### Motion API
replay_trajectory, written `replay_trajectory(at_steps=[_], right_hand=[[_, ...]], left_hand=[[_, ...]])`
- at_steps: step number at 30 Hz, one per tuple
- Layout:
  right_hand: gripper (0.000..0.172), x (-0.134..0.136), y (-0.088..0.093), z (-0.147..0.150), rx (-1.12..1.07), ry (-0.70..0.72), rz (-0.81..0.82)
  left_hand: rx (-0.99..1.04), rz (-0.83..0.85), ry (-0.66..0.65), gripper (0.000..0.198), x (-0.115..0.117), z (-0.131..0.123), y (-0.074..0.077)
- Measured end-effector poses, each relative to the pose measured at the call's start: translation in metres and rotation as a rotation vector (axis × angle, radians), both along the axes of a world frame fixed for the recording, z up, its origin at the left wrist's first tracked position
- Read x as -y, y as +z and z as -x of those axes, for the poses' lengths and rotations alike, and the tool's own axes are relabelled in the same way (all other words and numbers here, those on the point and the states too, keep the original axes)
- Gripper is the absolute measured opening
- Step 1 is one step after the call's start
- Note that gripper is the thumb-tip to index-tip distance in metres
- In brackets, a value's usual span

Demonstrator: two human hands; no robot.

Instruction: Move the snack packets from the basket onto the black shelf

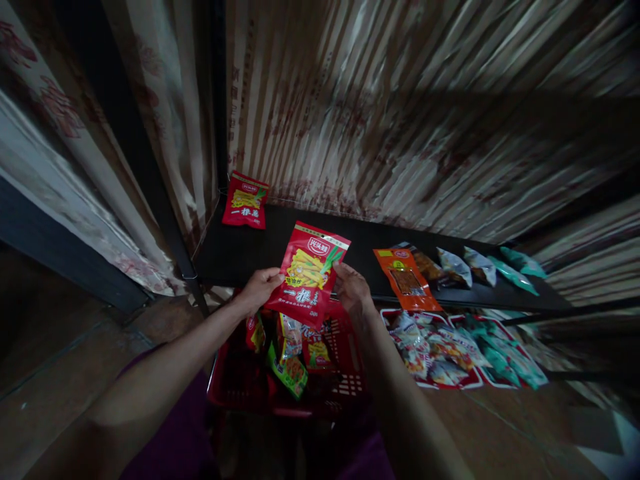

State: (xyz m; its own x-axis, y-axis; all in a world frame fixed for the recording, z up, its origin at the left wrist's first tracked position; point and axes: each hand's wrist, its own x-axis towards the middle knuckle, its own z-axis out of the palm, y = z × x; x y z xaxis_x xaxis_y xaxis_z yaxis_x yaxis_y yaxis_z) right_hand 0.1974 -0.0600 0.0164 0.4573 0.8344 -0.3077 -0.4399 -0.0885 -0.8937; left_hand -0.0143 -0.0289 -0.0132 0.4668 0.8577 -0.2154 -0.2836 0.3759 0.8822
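Observation:
Between my two hands is a red snack bag (311,270) with yellow sticks pictured on it, its front facing me. My left hand (261,288) pinches its left edge, and my right hand (353,287) grips the right edge; the fingers behind the bag are hidden. The bag is raised over a red plastic basket (350,357) that holds several packets, among them a green packet (289,373). A matching red bag (246,201) leans upright at the back left of the black shelf (280,230).
On the shelf's right part stand an orange packet (407,279), silver-white packets (454,267) and teal packets (515,272). Below them are two red baskets, one of white-and-red packets (430,347), the other of teal packets (505,350). A curtain (320,120) hangs behind; a dark post (145,147) rises left.

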Motion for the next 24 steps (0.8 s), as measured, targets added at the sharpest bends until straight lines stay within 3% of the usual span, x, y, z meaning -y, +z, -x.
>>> replay_trajectory(at_steps=[9,13,17,21,24], right_hand=[[0.013,-0.02,0.007,-0.003,-0.001,-0.065,-0.036],[0.01,-0.028,0.011,-0.004,-0.002,-0.086,-0.015],[0.009,-0.023,0.013,-0.002,-0.017,0.041,-0.042],[0.022,-0.007,0.013,0.009,-0.009,0.187,-0.02],[0.027,0.004,0.011,0.018,0.008,0.212,0.039]], left_hand=[[0.089,0.007,-0.121,0.043,0.002,0.001,0.005],[0.099,0.053,-0.147,0.044,0.001,0.002,0.003],[0.153,0.053,-0.087,0.043,-0.002,0.001,-0.003],[0.169,0.045,-0.007,0.041,-0.007,-0.002,-0.009],[0.145,0.054,0.079,0.032,-0.009,-0.003,-0.01]])
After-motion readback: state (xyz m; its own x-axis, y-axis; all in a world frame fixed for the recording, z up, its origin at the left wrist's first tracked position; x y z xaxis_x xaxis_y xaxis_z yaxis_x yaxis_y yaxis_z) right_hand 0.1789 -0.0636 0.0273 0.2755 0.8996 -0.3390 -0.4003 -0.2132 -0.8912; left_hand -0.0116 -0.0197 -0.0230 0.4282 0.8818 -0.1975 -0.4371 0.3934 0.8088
